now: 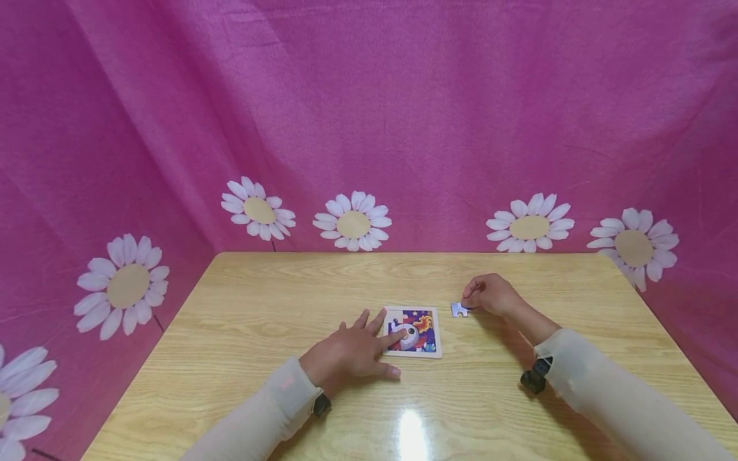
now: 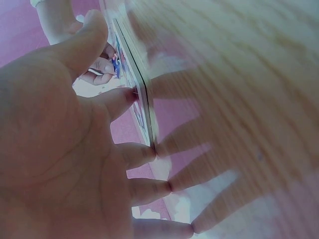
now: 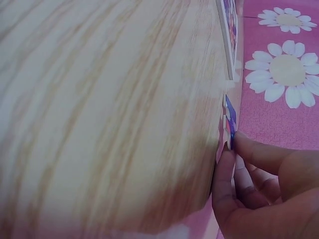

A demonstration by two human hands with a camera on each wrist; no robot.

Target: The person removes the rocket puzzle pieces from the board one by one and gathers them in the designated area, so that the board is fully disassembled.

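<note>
A small square jigsaw puzzle (image 1: pixel 425 326) with a pale frame lies on the table, its picture showing a white rounded figure, orange flames and a purple background. Over its left side spreads my left hand (image 1: pixel 360 351), fingers straight, with the index finger resting on the picture. In the left wrist view, fingertips (image 2: pixel 130 94) touch the board's edge and the tabletop. To the right of the puzzle, my right hand (image 1: pixel 494 294) pinches a puzzle piece (image 1: pixel 459 310) between thumb and index finger. The right wrist view shows this piece (image 3: pixel 230 119) tilted slightly, close to the tabletop.
The light wooden table (image 1: pixel 288 282) reaches back to a pink curtain (image 1: pixel 403 115) printed with white daisies. Bright glare lies on the wood near the front. A small black device (image 1: pixel 536 376) is strapped at the right wrist, another (image 1: pixel 321 404) at the left.
</note>
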